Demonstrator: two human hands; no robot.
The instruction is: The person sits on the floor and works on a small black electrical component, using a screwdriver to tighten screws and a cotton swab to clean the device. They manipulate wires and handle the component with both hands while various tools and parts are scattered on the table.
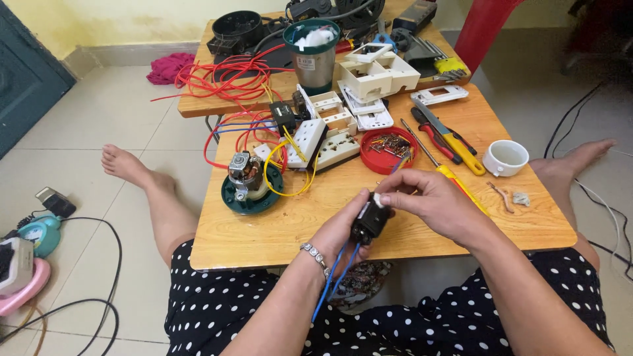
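Note:
My left hand (339, 234) grips a small black electrical part (369, 222) from below, over the front edge of the low wooden table (264, 237). Two blue wires (333, 277) hang from the part toward my lap. My right hand (438, 201) pinches the top of the same part, where a small white piece shows between the fingertips. A bracelet sits on my left wrist.
On the table lie a small motor on a green base (249, 183), white socket plates with red, blue and yellow wires (310, 142), a red lid of screws (386, 148), a yellow-handled screwdriver (455, 178), pliers (438, 138), a white cup (506, 157). A second table behind holds a steel canister (313, 56).

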